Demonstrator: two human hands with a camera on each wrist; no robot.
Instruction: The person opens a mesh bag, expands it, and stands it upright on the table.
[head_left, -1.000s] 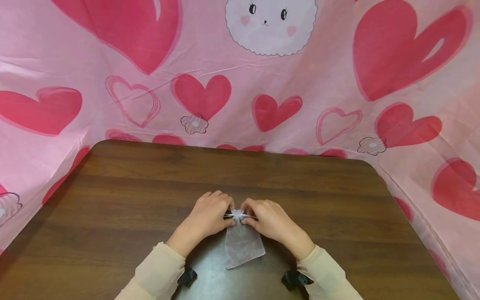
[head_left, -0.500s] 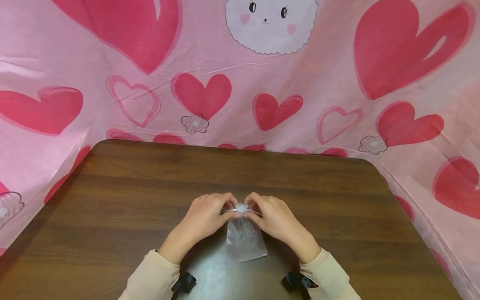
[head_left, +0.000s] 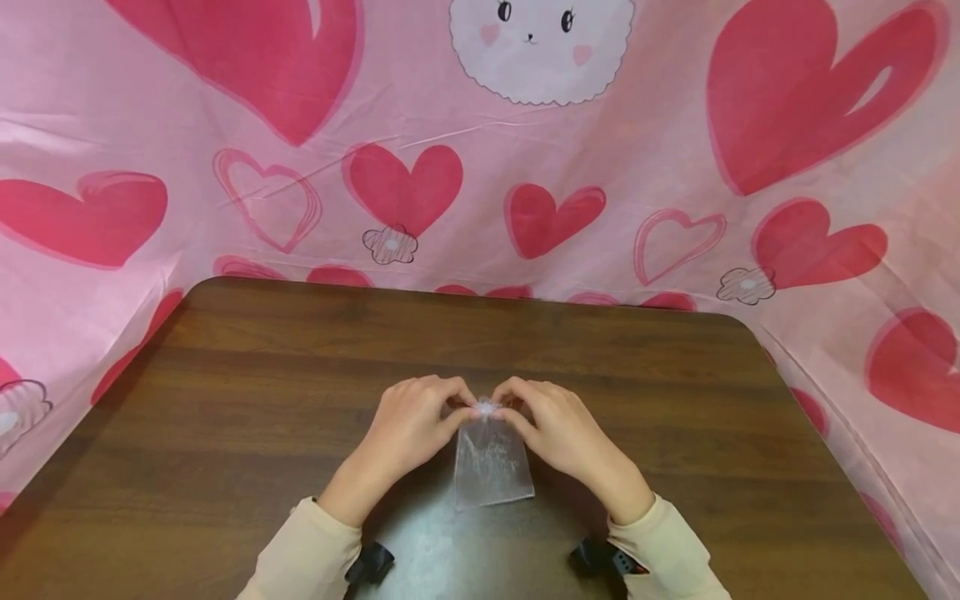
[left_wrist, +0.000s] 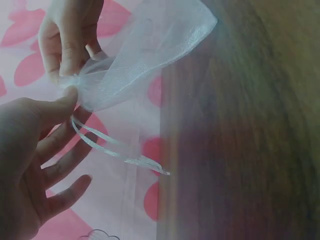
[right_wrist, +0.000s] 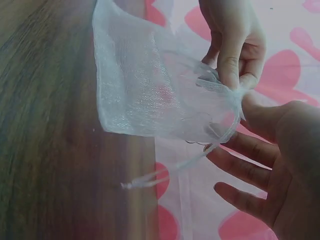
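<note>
A sheer white organza drawstring bag (head_left: 493, 468) hangs flat from its gathered mouth, lower edge toward me, in the head view. My left hand (head_left: 411, 423) pinches the left side of the gathers between thumb and index finger. On the other side, my right hand (head_left: 561, 425) pinches them too, the fingertips of both hands nearly meeting. A thin white cord loop (left_wrist: 117, 152) dangles below the left hand in the left wrist view. Another cord (right_wrist: 172, 169) hangs under the right hand in the right wrist view. Both hands' remaining fingers are spread loosely behind the bag.
The hands are over a dark brown wooden table (head_left: 300, 358) with rounded far corners. A pink cloth (head_left: 480, 125) printed with red hearts stands behind and along both sides. Black wrist devices (head_left: 369, 563) sit at both cream sleeves (head_left: 307, 546).
Both hands have moved slightly away from me and raised the bag's mouth. Their index fingers arch higher, and the cords stretched out sideways earlier no longer show in the head view.
</note>
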